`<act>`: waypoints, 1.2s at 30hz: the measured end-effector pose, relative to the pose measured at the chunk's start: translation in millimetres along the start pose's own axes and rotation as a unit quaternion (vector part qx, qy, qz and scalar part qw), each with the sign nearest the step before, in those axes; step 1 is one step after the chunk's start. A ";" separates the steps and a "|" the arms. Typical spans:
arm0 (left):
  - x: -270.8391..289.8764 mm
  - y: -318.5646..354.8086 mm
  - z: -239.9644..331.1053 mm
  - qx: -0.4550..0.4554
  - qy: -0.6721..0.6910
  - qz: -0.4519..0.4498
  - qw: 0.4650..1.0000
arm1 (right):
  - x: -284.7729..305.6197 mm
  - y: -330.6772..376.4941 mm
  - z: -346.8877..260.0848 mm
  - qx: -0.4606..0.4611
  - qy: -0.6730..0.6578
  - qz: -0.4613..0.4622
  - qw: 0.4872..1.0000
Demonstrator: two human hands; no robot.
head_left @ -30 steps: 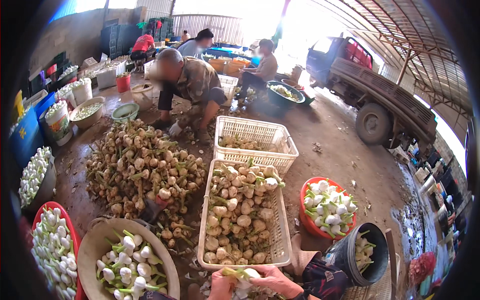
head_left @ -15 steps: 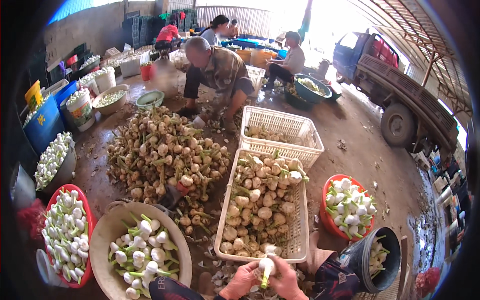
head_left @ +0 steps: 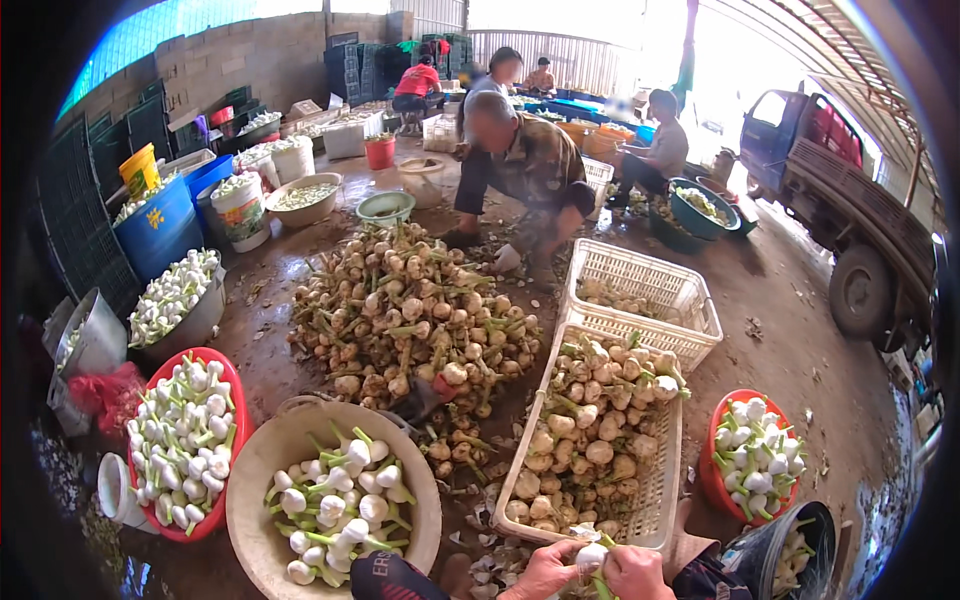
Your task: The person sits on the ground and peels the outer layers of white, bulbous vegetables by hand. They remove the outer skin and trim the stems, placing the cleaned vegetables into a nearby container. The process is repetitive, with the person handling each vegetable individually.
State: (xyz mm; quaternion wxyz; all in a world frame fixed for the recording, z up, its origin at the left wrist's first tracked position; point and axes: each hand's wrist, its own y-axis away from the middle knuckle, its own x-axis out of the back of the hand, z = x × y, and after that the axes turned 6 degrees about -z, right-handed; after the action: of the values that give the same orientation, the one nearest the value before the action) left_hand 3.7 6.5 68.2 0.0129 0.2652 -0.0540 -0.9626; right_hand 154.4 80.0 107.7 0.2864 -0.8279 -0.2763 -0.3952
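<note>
Garlic bulb (head_left: 592, 557): held between both hands at the lower edge of the view, just beside the near end of the white crate (head_left: 668, 480); its green stem (head_left: 601, 586) is pointed downward.
Left hand (head_left: 545, 573): nearly closed, the bulb's left side being pinched between thumb and fingers.
Right hand (head_left: 637, 573): curled against the bulb's right side; how much stem is enclosed cannot be told.
Handling: judged light and firm, with smooth skin (perhaps slightly slippery) that could be bruised by hard squeezing.
Hold: best taken around the round body, the bendier stem being steadied lightly.
Surroundings: brown bulbs (head_left: 600, 450) are heaped in the crate, white bulbs (head_left: 335, 508) in the beige basin (head_left: 245, 490).
</note>
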 end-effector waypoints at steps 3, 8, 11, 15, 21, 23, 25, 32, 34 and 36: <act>1.3 0.9 8.2 0.020 0.087 -0.040 0.995 | -1.9 -2.1 8.1 -0.239 -0.246 0.015 0.939; 5.3 -4.3 2.6 0.003 0.239 -0.078 0.968 | -5.9 -6.6 7.6 -0.242 -0.325 0.046 0.913; 11.3 -9.8 -16.8 -0.005 0.244 -0.045 0.969 | -2.9 -12.3 -13.4 -0.166 -0.141 0.005 0.976; 3.1 -4.5 -4.6 0.074 0.312 0.074 0.944 | -18.2 -22.5 -1.6 -0.284 -0.488 0.089 0.820; 9.0 -2.7 -8.2 0.026 0.383 0.085 0.920 | -13.9 8.8 13.3 -0.280 -0.333 -0.156 0.887; 3.7 -9.6 -4.9 0.027 0.320 0.153 0.935 | -30.8 37.8 27.1 -0.145 0.057 -0.303 0.940; 13.3 -5.9 -34.7 -0.007 0.205 0.142 0.969 | -36.5 20.4 23.6 -0.089 -0.166 -0.068 0.980; 10.1 -13.1 -27.8 -0.054 0.059 0.269 0.960 | -41.9 -19.7 1.9 0.042 -0.002 -0.064 0.997; 21.1 -22.1 -49.7 -0.071 0.075 0.229 0.968 | -44.9 -22.1 2.3 0.080 0.029 -0.012 0.996; 21.2 -22.2 -29.6 -0.001 0.206 0.198 0.958 | -53.3 -27.5 7.3 0.044 0.010 0.011 0.999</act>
State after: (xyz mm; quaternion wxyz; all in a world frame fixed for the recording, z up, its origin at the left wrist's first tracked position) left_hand 0.7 24.5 29.7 0.2145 0.4418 -0.1008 -0.8653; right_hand 110.7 91.5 67.6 0.3296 -0.8138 -0.2813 -0.3873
